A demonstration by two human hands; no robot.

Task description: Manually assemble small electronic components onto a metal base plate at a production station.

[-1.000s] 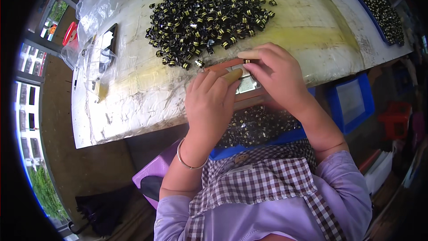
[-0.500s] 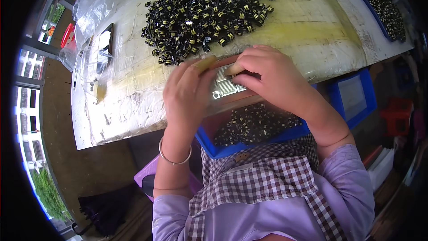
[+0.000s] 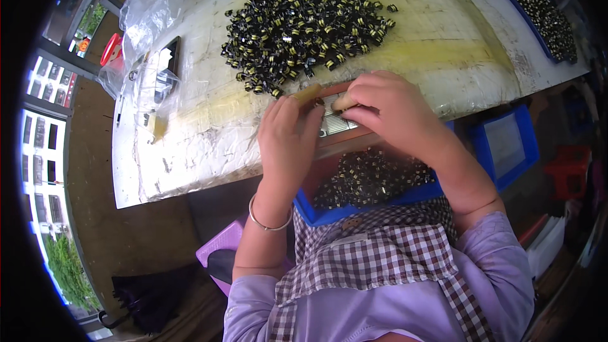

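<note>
A metal plate (image 3: 337, 125) with fine ridges sits in a reddish-brown frame (image 3: 344, 139) at the table's near edge. My left hand (image 3: 286, 132) is at its left end, fingers curled together around something small and dark that I cannot make out. From the right, my right hand (image 3: 399, 113) reaches over the plate, thumb and forefinger pinched close to its surface; what they hold, if anything, is hidden. Yellowish covers show on a fingertip of each hand. Just beyond lies a large heap of small black-and-yellow parts (image 3: 304, 28).
Below the table edge, a blue tray (image 3: 310, 213) holds many small dark parts. Another blue tray (image 3: 531, 145) stands to the right. Clear plastic bags (image 3: 149, 9) and a dark flat device (image 3: 170, 63) lie at the left. A parts-filled tray (image 3: 543, 16) sits far right.
The whole view has shifted, so the table and heap appear further right. My left hand has closed in toward my right hand over the plate; the right stays at the plate.
</note>
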